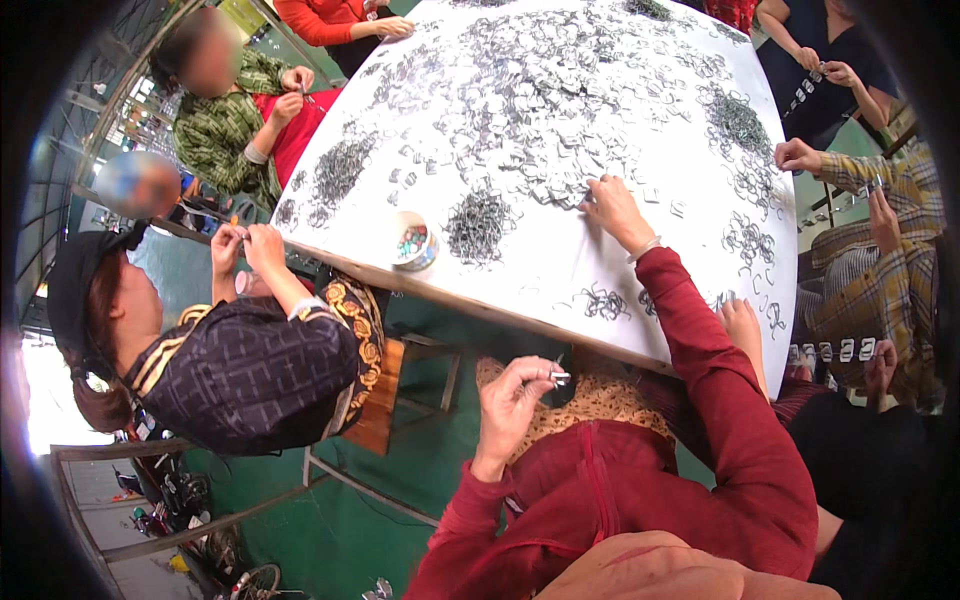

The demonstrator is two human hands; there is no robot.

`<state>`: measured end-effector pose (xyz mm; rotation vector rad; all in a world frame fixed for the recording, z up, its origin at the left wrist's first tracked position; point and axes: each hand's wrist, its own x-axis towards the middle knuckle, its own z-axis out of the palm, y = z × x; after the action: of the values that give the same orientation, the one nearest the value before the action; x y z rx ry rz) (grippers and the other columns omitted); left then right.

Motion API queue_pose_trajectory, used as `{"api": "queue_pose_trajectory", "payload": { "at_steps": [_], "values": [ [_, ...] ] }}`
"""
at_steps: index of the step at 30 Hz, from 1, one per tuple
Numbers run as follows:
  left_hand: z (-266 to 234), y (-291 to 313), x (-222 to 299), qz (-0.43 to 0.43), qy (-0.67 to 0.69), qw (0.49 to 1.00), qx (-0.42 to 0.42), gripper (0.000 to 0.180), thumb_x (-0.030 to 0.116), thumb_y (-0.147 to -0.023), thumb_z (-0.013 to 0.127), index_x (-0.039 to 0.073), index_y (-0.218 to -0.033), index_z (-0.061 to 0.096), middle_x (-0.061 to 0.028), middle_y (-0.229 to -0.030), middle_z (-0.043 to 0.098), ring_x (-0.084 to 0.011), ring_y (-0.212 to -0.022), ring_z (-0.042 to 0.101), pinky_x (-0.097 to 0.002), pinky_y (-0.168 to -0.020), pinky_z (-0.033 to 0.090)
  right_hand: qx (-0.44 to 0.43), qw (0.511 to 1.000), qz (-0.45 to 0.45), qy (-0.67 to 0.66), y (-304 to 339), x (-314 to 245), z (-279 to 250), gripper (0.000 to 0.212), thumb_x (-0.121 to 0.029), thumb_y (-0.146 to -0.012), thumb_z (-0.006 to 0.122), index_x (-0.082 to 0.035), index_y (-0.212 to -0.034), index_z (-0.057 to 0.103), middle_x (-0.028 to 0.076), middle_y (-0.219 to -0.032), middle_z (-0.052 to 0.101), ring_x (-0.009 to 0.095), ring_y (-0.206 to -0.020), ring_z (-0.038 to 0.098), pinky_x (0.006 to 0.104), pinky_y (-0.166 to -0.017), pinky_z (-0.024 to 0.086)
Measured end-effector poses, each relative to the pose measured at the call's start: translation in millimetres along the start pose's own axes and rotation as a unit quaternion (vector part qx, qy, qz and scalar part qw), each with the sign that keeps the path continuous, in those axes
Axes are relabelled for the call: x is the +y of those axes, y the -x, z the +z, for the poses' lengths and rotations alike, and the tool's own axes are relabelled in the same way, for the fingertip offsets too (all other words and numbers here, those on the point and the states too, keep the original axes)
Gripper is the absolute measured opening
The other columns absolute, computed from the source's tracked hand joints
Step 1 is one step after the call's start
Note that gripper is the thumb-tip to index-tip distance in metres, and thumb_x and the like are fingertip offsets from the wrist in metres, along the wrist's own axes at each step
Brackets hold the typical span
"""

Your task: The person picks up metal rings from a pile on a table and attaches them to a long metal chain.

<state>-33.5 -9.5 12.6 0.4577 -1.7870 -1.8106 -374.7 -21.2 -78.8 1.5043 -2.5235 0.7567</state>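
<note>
My left hand (512, 402) is raised off the table edge, above my lap. Its thumb and fingers are pinched on a small shiny metal buckle (562, 379), whose finer shape is too small to make out. My right hand (617, 213) reaches over the white tabletop (520, 290), its fingers stretched down at the near edge of a wide heap of small silvery metal frames (560, 150). Whether the fingertips touch a frame is hard to see. Dark bent wire hooks (478, 225) lie in a tangled pile left of that hand, with more hooks (603, 303) nearer to me.
A white tub (415, 245) with coloured bits stands at the table's near left edge. Other people work around the table, one in a dark patterned top (265, 365) close on my left. Another person's hand (741, 325) rests beside my right arm. A wooden stool (375, 400) stands below.
</note>
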Motion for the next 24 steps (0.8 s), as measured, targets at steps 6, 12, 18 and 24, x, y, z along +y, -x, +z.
{"api": "queue_pose_trajectory", "payload": {
  "at_steps": [6, 12, 18, 24],
  "values": [
    [-5, 6, 5, -0.01, 0.014, 1.0, 0.023, 0.008, 0.005, -0.088, 0.061, -0.001, -0.091, 0.057, -0.0126, -0.096, 0.064, -0.0165, -0.09, 0.06, -0.0297, -0.08, 0.048, -0.034, 0.998, 0.051, -0.025, -7, 14, 7, 0.012, -0.002, -0.078, 0.056, 0.002, -0.089, 0.059, 0.02, -0.086, 0.057, 0.036, -0.086, 0.056, 0.0432, -0.074, 0.049],
    [-5, 7, 14, 0.006, 0.026, 0.998, 0.049, 0.013, 0.01, -0.088, 0.062, 0.0, -0.094, 0.058, -0.0125, -0.098, 0.064, -0.0174, -0.092, 0.06, -0.0298, -0.082, 0.049, 0.0, 0.999, -0.032, 0.029, 14, -16, 12, 0.014, -0.005, -0.08, 0.056, 0.003, -0.09, 0.061, 0.02, -0.085, 0.058, 0.035, -0.085, 0.057, 0.0415, -0.08, 0.048],
    [-3, 13, 14, 0.009, 0.037, 0.997, 0.063, 0.007, 0.004, -0.09, 0.059, -0.001, -0.095, 0.056, -0.0123, -0.099, 0.064, -0.0188, -0.093, 0.061, -0.0327, -0.086, 0.049, -0.04, 0.997, -0.064, 0.035, 1, -18, 7, 0.011, -0.007, -0.078, 0.056, 0.004, -0.077, 0.058, 0.021, -0.071, 0.06, 0.038, -0.074, 0.059, 0.0435, -0.074, 0.049],
    [-5, 17, 3, 0.033, 0.0, 0.997, 0.075, 0.009, -0.004, -0.09, 0.053, -0.003, -0.096, 0.058, -0.0116, -0.098, 0.065, -0.0151, -0.091, 0.062, -0.0274, -0.085, 0.049, -0.036, 0.904, 0.156, -0.396, 42, -56, -13, 0.03, -0.004, -0.083, 0.051, 0.009, -0.109, 0.06, 0.017, -0.077, 0.065, 0.023, -0.07, 0.066, 0.0321, -0.071, 0.055]
  ]
}}
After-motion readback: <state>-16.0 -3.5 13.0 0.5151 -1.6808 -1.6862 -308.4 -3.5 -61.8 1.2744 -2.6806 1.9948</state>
